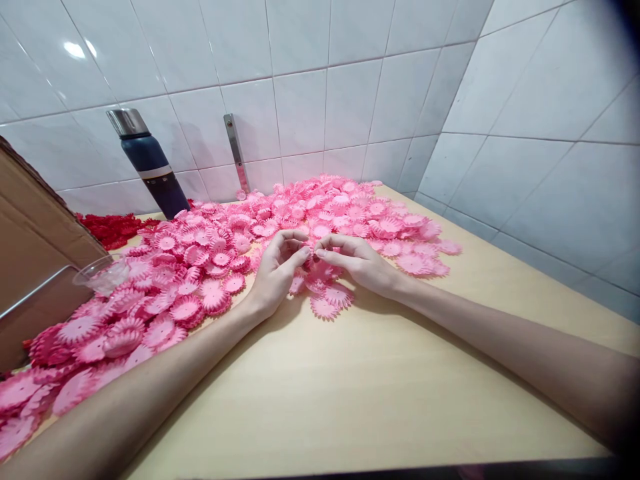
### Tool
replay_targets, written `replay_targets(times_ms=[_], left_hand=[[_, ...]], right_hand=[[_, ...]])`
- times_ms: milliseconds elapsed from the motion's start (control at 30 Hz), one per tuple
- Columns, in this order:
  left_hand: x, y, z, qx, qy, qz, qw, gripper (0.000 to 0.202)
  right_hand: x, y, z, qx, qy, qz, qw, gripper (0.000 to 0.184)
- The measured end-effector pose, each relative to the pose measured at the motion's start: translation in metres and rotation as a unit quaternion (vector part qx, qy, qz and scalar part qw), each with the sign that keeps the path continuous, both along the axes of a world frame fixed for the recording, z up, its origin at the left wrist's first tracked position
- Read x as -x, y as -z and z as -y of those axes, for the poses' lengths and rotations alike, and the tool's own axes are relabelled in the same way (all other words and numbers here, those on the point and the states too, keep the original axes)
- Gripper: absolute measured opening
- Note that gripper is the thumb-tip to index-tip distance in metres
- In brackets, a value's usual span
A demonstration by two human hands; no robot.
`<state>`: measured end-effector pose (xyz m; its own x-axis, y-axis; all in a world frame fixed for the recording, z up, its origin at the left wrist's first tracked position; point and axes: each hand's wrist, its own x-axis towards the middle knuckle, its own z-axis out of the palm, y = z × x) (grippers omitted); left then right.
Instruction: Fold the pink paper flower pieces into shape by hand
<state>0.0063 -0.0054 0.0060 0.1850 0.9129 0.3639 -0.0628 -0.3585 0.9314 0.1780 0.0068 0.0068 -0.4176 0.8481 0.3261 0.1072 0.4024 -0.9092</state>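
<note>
My left hand (281,265) and my right hand (354,260) meet over the middle of the table, thumbs and fingertips pinched close together. Between the fingertips there may be a small dark reddish bit, mostly hidden and too small to name. Just below and behind the hands lie loose pink scalloped flower discs (332,301), each with a little hole at its centre. A large heap of the same pink flower discs (320,200) spreads behind both hands and down the left side of the table.
A dark blue bottle (159,175) with a steel cap stands at the back left. Red pieces (111,230) lie beside it. A clear plastic cup (106,277) rests near a cardboard box (40,240). A metal bracket (236,152) is on the tiled wall (300,100) behind the wooden table (380,393).
</note>
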Motion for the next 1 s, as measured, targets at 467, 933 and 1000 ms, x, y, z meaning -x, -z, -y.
replay_targets(times_ms=[467,933,1000], left_hand=[[0.0,0.003,-0.004,0.018,-0.032,0.0,0.999,0.01],[0.002,0.003,-0.001,-0.05,-0.052,-0.05,0.996,0.019],[0.002,0.003,-0.001,-0.054,-0.05,-0.055,0.996,0.017]], right_hand=[[-0.003,0.008,-0.009,-0.031,0.076,-0.009,0.997,0.013],[-0.003,0.001,0.001,-0.068,0.059,0.053,0.995,0.014],[-0.002,0.001,0.001,-0.073,0.066,0.059,0.993,0.017]])
